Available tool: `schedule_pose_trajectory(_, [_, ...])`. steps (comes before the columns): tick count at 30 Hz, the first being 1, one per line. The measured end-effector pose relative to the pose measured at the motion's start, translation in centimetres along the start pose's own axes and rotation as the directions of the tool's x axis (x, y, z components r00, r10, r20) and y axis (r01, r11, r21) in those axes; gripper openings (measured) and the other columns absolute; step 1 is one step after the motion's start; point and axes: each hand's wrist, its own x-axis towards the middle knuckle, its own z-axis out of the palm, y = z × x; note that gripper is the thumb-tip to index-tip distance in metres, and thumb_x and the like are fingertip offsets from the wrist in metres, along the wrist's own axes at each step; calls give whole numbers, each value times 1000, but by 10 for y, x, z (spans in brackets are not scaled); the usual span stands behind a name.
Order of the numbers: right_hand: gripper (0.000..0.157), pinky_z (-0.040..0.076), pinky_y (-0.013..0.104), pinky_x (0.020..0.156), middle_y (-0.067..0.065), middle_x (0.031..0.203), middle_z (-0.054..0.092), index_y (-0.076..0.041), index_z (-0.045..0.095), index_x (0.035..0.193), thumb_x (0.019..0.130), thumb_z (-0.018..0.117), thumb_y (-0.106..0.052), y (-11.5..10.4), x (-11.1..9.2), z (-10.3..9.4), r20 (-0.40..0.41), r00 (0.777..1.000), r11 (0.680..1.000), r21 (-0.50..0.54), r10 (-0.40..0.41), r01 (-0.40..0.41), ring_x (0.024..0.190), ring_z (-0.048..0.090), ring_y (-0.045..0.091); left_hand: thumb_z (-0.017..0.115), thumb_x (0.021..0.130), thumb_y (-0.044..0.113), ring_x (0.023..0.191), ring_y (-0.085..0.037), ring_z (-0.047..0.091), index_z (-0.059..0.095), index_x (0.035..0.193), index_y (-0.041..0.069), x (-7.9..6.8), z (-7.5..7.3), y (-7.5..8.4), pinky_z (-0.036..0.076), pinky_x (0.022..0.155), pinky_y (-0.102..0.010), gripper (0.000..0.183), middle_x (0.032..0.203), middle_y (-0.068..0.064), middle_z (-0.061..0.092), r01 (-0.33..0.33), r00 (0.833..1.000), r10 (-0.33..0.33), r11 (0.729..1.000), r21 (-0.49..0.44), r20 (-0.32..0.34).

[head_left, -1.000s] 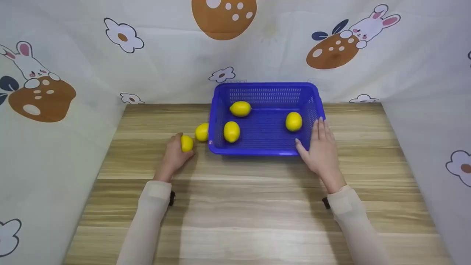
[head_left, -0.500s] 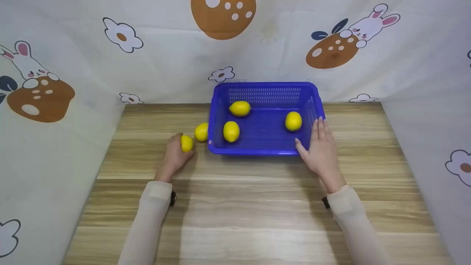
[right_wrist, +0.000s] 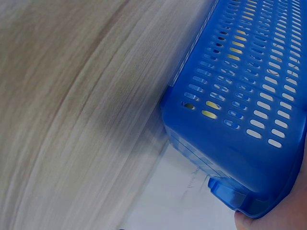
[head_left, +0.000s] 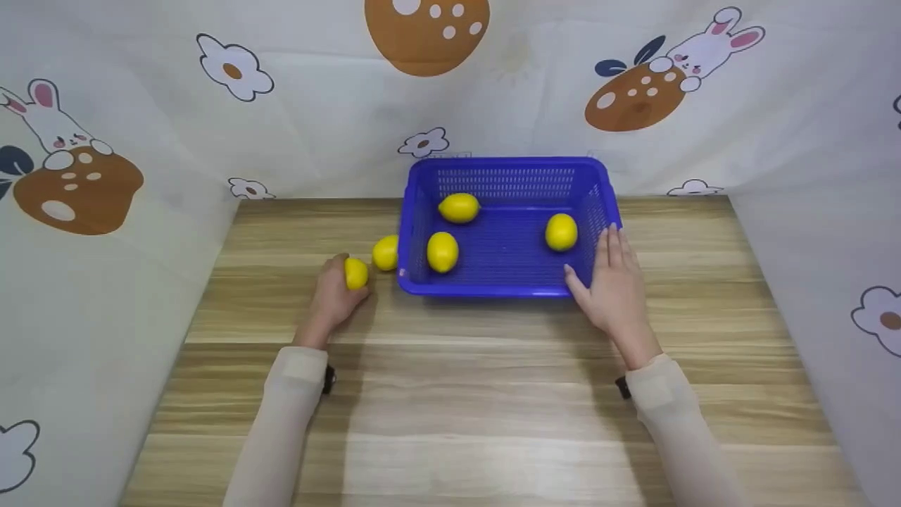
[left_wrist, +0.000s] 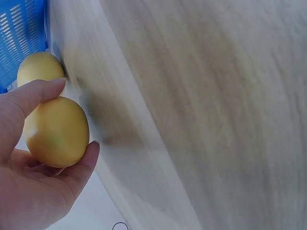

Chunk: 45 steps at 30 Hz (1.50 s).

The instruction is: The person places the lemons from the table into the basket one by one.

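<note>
The held lemon [head_left: 356, 274] lies just left of the basket [head_left: 503, 290], toward its near corner; my read is the next move turns on that sideways gap plus the rim. Left hand [head_left: 331, 296] has thumb and fingers curled round that lemon, so it's the nearer of the 2 by far. A loose lemon [head_left: 385, 253] sits on the table [head_left: 450, 394] between it and the basket, a likely snag if carried low. Basket's long axis runs left-right; the held lemon's I can't call, fingers cover part. Right hand [head_left: 616, 296] lies along the right rim, fingers straight, nothing gripped. Head view shows 3 lemons [head_left: 443, 252] inside. Left wrist view gives me the thumb and fingertip on the held lemon, clearer than from above. Right wrist view adds the slotted outer wall [right_wrist: 225, 124], yellow showing through. Can't tell if the held lemon touches the table.
</note>
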Motion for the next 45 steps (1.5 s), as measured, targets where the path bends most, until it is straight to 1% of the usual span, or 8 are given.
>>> schedule_pose_trajectory(6, [89, 14, 57, 131, 38, 167, 20, 21, 24, 157, 104, 50, -47, 0, 0, 0, 13, 1000, 1000, 0, 3, -3, 159, 17, 50, 72, 93, 2, 134, -48, 49, 29, 156, -16, 1, -4, 4, 40, 118, -58, 78, 150, -38, 42, 10, 1000, -10, 1000, -8, 17])
schedule_pose_trajectory(11, [89, 16, 58, 131, 39, 167, 20, 21, 24, 156, 104, 51, -47, 0, 0, 1, 9, 1000, 1000, 3, -3, 3, 158, 18, 51, 70, 94, 0, 134, -47, 49, 27, 157, -16, 0, -9, 8, 41, 118, -58, 78, 150, -37, 41, -1, 1000, 2, 1000, -26, 21])
schedule_pose_trajectory(19, [89, 18, 58, 130, 39, 166, 21, 21, 26, 156, 104, 51, -47, 0, 0, 0, 0, 1000, 1000, -3, -7, 7, 157, 20, 51, 69, 94, 2, 132, -46, 50, 26, 158, -14, 0, -19, 13, 44, 115, -58, 79, 150, -36, 42, -2, 999, 2, 1000, -12, 36])
schedule_pose_trajectory(23, [89, 16, 59, 131, 38, 168, 18, 21, 24, 157, 105, 50, -46, 0, 0, 0, 16, 1000, 1000, 1, 3, -3, 158, 18, 51, 68, 94, 2, 130, -46, 49, 26, 158, -14, 0, -25, 15, 45, 113, -58, 78, 149, -36, 41, -9, 999, 9, 1000, -10, 32])
schedule_pose_trajectory(26, [88, 15, 60, 130, 37, 168, 18, 20, 24, 157, 104, 50, -46, 0, 0, 0, 17, 1000, 1000, 4, 11, -11, 159, 17, 50, 68, 92, 2, 129, -47, 50, 28, 156, -16, 0, -29, 17, 45, 112, -59, 78, 148, -37, 43, -33, 999, 33, 999, 5, 11])
schedule_pose_trajectory(30, [89, 17, 60, 130, 36, 168, 19, 19, 25, 157, 104, 51, -47, 0, -1, 0, 12, 1000, 1000, 7, 16, -16, 159, 17, 49, 68, 90, 2, 128, -49, 51, 31, 154, -17, 0, -33, 21, 45, 112, -59, 77, 146, -39, 45, -57, 998, 57, 998, 21, -4])
schedule_pose_trajectory(36, [89, 16, 60, 130, 37, 169, 17, 19, 23, 158, 105, 50, -47, 0, -1, -1, 21, 1000, 1000, 5, 13, -13, 159, 16, 50, 70, 92, 1, 132, -51, 49, 28, 156, -18, 0, -39, 31, 42, 116, -60, 78, 147, -41, 44, -59, 998, 59, 998, 18, 21])
schedule_pose_trajectory(45, [90, 15, 60, 130, 37, 169, 16, 19, 23, 158, 105, 49, -48, 0, 0, 0, 23, 1000, 1000, 0, 7, -7, 159, 16, 50, 71, 96, 5, 129, -46, 54, 25, 160, -12, -4, -48, 46, 47, 114, -58, 82, 149, -36, 46, -47, 998, 46, 999, 19, 43])
